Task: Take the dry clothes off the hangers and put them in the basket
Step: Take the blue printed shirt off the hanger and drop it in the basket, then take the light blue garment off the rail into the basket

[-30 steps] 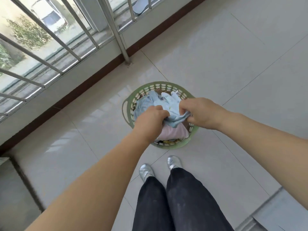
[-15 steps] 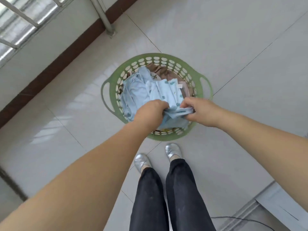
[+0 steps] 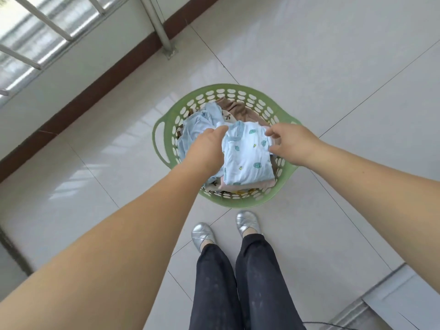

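On the tiled floor (image 3: 309, 55), just ahead of a pair of silver shoes (image 3: 246, 222), stands a round green basket (image 3: 240, 90) with handles at either side. A light blue printed garment (image 3: 247, 156) lies folded on top of the other clothes inside it, among them a plain blue piece (image 3: 197, 125) and a brown one (image 3: 235, 109). The left hand (image 3: 204, 148) rests against the garment's left edge, fingers loosely extended, not clearly gripping it. The right hand (image 3: 290, 144) hovers at its right edge, fingers relaxed and spread, holding nothing. A railing post (image 3: 159, 25) rises by the wall beyond.
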